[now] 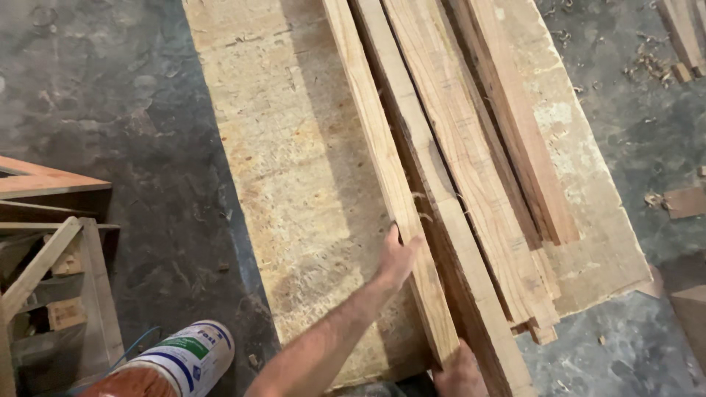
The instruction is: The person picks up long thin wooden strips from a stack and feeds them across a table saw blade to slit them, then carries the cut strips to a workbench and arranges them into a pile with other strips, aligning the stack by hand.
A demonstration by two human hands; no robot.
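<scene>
Head view, left hand (397,261) lying flat on pale plank (382,184), right hand (462,375) gripping its near end, counter (294,184) carrying stacked boards (478,184).

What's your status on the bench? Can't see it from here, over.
Left hand flat against leftmost plank. Right hand at near plank ends, grip unclear. More planks stacked alongside on worn bench board.

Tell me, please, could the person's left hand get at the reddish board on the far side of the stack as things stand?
Probably yes: the reddish board lies uncovered on top, and the left hand, flat on the light plank, would only cross low boards.
</scene>
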